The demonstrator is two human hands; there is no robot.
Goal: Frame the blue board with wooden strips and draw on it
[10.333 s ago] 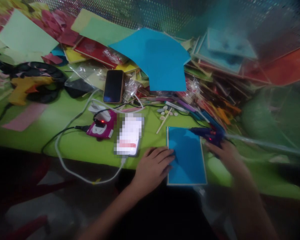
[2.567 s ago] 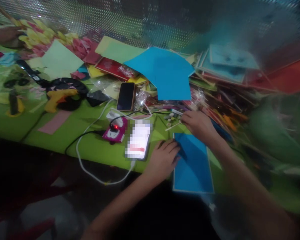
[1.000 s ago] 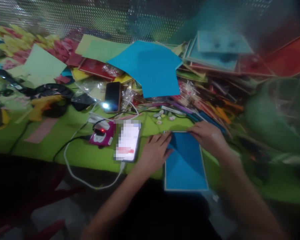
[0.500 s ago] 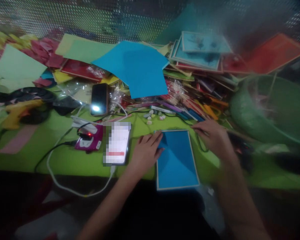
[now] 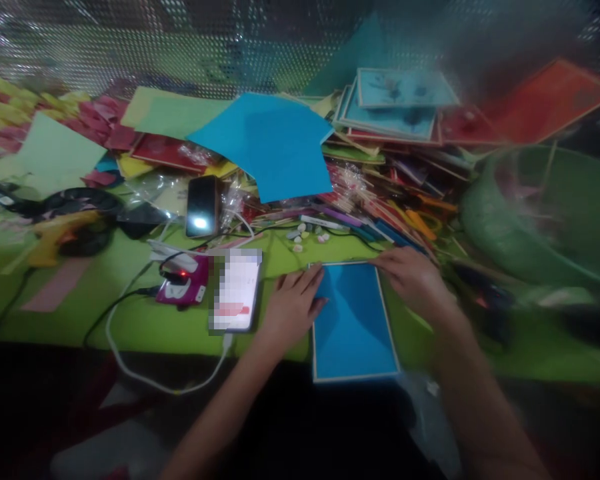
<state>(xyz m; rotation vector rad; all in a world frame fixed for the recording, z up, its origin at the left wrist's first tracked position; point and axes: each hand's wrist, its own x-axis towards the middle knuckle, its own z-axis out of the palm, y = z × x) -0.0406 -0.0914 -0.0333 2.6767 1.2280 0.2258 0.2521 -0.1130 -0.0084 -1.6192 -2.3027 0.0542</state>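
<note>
In the head view a blue panel (image 5: 355,327) with a thin pale border lies at the near edge of the green table, its lower end reaching past that edge. My left hand (image 5: 291,305) rests with fingers stretched out over the panel's upper left side. At the upper right corner is my right hand (image 5: 416,281), thumb and forefinger pinched together. What they pinch is too small to make out. A thin strip (image 5: 347,261) runs along the panel's top edge between my hands. Small pale pebble-like pieces (image 5: 300,237) lie just beyond.
Left of my hands are a lit phone (image 5: 237,290) on a white cable, a purple power box (image 5: 187,280) and a yellow glue gun (image 5: 63,237). Behind lie another phone (image 5: 203,207), blue sheets (image 5: 275,143), pens, sticks and framed panels (image 5: 400,87). A green basin (image 5: 540,213) stands right.
My right hand has moved left and slightly down, so its fingertips now reach the panel's upper right corner. My left hand and the panel stay nearly in place. The view has shifted slightly.
</note>
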